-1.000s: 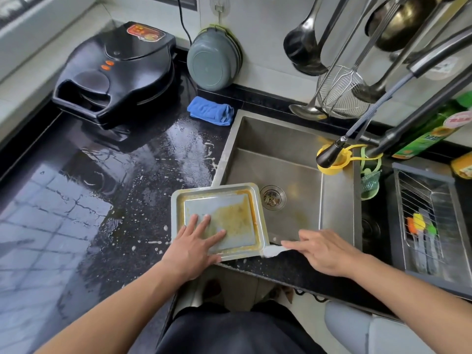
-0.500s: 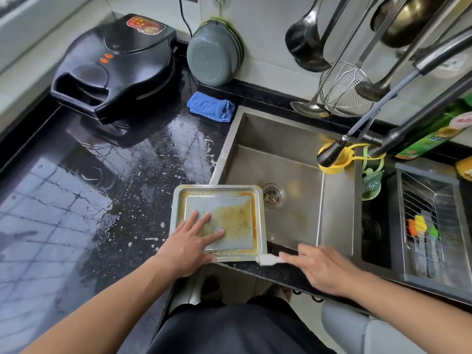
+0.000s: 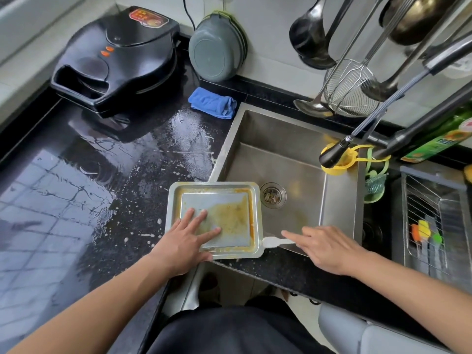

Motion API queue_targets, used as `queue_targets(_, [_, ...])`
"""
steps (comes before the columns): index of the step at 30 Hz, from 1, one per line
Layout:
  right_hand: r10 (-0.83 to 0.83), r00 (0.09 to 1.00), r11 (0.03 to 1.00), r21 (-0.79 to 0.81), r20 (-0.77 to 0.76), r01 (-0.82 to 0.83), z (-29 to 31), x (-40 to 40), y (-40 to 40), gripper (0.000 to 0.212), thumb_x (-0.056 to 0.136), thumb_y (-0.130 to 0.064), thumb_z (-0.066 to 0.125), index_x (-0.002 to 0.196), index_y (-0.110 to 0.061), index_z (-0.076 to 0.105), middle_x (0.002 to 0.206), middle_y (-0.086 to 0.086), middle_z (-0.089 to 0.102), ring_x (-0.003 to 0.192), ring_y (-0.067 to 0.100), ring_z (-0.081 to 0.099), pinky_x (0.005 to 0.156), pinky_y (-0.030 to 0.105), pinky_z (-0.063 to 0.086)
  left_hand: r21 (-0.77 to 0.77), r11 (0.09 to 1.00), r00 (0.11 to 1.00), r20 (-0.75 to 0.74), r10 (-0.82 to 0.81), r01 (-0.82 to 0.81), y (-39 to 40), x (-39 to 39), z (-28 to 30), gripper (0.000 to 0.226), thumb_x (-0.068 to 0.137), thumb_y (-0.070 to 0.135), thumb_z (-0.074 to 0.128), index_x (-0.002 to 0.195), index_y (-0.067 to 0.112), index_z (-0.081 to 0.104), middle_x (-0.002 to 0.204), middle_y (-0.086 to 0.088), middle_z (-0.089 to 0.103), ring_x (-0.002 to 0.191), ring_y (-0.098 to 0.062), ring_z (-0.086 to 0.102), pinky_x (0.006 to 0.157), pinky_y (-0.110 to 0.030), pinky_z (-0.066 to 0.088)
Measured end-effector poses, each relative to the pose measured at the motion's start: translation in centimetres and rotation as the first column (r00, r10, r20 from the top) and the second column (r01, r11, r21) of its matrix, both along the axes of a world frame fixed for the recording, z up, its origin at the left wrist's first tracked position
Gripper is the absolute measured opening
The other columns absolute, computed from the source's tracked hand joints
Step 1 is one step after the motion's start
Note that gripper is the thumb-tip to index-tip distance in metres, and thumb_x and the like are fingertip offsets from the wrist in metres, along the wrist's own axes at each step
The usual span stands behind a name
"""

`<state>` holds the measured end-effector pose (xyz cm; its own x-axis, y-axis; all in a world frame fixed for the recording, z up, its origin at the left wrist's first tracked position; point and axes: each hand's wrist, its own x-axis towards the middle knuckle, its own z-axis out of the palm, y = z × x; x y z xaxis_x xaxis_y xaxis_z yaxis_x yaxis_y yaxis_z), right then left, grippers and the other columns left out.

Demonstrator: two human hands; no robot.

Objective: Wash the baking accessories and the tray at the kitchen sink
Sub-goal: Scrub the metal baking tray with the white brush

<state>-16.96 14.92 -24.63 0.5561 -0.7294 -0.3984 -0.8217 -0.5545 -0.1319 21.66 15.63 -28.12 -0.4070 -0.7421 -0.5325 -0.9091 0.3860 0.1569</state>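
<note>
Resting flat on the greasy tray (image 3: 214, 185), the left hand (image 3: 187, 240) had its fingers straight and spread, pressing on the smaller metal sheet (image 3: 231, 221) that lay inside the tray, which was streaked with yellow-brown residue. The tray sat on the front left corner of the sink (image 3: 339, 200), partly on the wet black counter (image 3: 84, 180) and partly over the basin. Just to its right, the right hand (image 3: 329, 249) lay with fingers extended over a small white tool (image 3: 274, 242) on the sink's front edge, the forefinger touching it; the tool's tip met the tray's right corner, and whether any finger curled round it could not be told. The drain (image 3: 272, 194) showed beyond the tray. A black faucet head (image 3: 333, 154) hung over the basin's right side beside a yellow holder (image 3: 341, 163). A folded blue cloth (image 3: 213, 102) lay on the counter near the sink's back left corner, with a black electric griddle (image 3: 117, 60) farther left and a grey basin (image 3: 215, 48) leaning against the wall. Ladles and a wire skimmer (image 3: 351, 88) hung at the back, and a dish rack (image 3: 436, 221) stood to the right.
</note>
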Motion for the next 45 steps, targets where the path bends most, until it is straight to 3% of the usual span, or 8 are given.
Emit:
queue_targets(9, [-0.111, 0.969, 0.992, -0.091, -0.222, 0.093, 0.8, 4.7, -7.4, 0.053, 0.107, -0.027, 0.026, 0.158, -0.043, 0.023, 0.106, 0.003, 0.060, 0.082, 0.034, 0.059, 0.067, 0.039, 0.041, 0.010, 1.000, 1.000, 0.011, -0.020, 0.020, -0.1, 0.0, 0.2, 0.073, 0.097, 0.071, 0.039, 0.158, 0.053, 0.003, 0.170, -0.004, -0.018, 0.155, -0.034, -0.020, 0.128, -0.050, 0.006])
queue_targets(15, [0.004, 0.972, 0.984, 0.176, -0.234, 0.038, 1.9, 4.3, 0.7, 0.058, 0.105, -0.023, 0.026, 0.159, -0.042, 0.018, 0.105, 0.004, 0.058, 0.079, 0.030, 0.055, 0.073, 0.039, 0.049, -0.003, 1.000, 1.000, -0.004, -0.010, 0.010, 0.2, 0.0, 0.2, 0.071, 0.098, 0.070, 0.038, 0.157, 0.053, 0.003, 0.170, -0.005, -0.018, 0.155, -0.034, -0.020, 0.127, -0.049, 0.004])
queue_targets(21, [-0.247, 0.946, 0.968, -0.108, -0.211, 0.229, 0.7, 7.0, -9.3, 0.052, 0.100, -0.016, 0.033, 0.146, -0.038, 0.039, 0.092, 0.006, 0.061, 0.073, 0.033, 0.060, 0.065, 0.042, 0.053, 0.010, 1.000, 1.000, -0.012, -0.009, 0.009, -0.1, 0.1, 0.1, 0.071, 0.098, 0.069, 0.040, 0.157, 0.054, 0.004, 0.170, -0.003, -0.018, 0.155, -0.033, -0.021, 0.126, -0.048, 0.002])
queue_targets(26, [-0.323, 0.931, 0.942, 0.033, -0.169, 0.333, 1.2, 7.2, -3.7, 0.048, 0.103, -0.021, 0.032, 0.146, -0.037, 0.042, 0.093, 0.005, 0.062, 0.077, 0.031, 0.062, 0.062, 0.040, 0.049, 0.008, 1.000, 1.000, -0.028, -0.001, 0.001, 0.0, 0.0, 0.2, 0.071, 0.098, 0.068, 0.041, 0.157, 0.055, 0.003, 0.170, -0.004, -0.019, 0.154, -0.034, -0.022, 0.126, -0.048, 0.000])
queue_targets(31, [-0.482, 0.871, 0.876, -0.045, -0.097, 0.480, 0.8, 11.8, -7.5, 0.043, 0.097, -0.015, 0.037, 0.132, -0.028, 0.056, 0.095, 0.008, 0.061, 0.085, 0.033, 0.059, 0.066, 0.037, 0.043, -0.008, 0.999, 0.999, -0.007, 0.050, -0.050, 0.7, -1.1, 0.9, 0.072, 0.098, 0.070, 0.037, 0.158, 0.052, 0.002, 0.170, -0.006, -0.016, 0.155, -0.036, -0.017, 0.128, -0.049, 0.004])
queue_targets(37, [-0.656, 0.754, 0.754, 0.029, 0.013, 0.656, 0.7, 14.0, -3.6, 0.076, 0.096, -0.013, 0.040, 0.160, -0.038, 0.008, 0.128, 0.013, 0.057, 0.106, 0.037, 0.062, 0.082, 0.041, 0.048, -0.075, 0.983, 0.986, -0.029, 0.165, -0.167, 2.5, -4.9, 2.0, 0.074, 0.096, 0.075, 0.024, 0.160, 0.044, 0.008, 0.170, -0.009, 0.012, 0.151, -0.036, 0.019, 0.120, -0.048, 0.028])
queue_targets(41, [-0.692, 0.719, 0.721, 0.016, 0.063, 0.692, 0.4, 16.0, -4.5, 0.070, 0.098, -0.012, 0.037, 0.159, -0.040, 0.016, 0.131, 0.011, 0.045, 0.105, 0.037, 0.060, 0.084, 0.041, 0.048, -0.261, 0.937, 0.970, -0.124, 0.207, -0.233, 3.9, -2.3, 0.9, 0.072, 0.086, 0.067, 0.047, 0.147, 0.029, 0.051, 0.153, -0.016, 0.047, 0.144, -0.040, 0.039, 0.116, -0.051, 0.037])
queue_targets(45, [-0.717, 0.694, 0.696, 0.005, 0.069, 0.718, 0.6, 19.0, -4.9, 0.068, 0.099, -0.011, 0.035, 0.159, -0.036, 0.015, 0.138, 0.010, 0.043, 0.111, 0.036, 0.058, 0.082, 0.043, 0.049, -0.237, 0.899, 0.930, -0.104, 0.353, -0.367, 5.9, 1.3, -1.8, 0.103, 0.081, 0.078, 0.054, 0.157, 0.011, 0.037, 0.160, -0.019, 0.037, 0.148, -0.041, 0.036, 0.119, -0.050, 0.030])
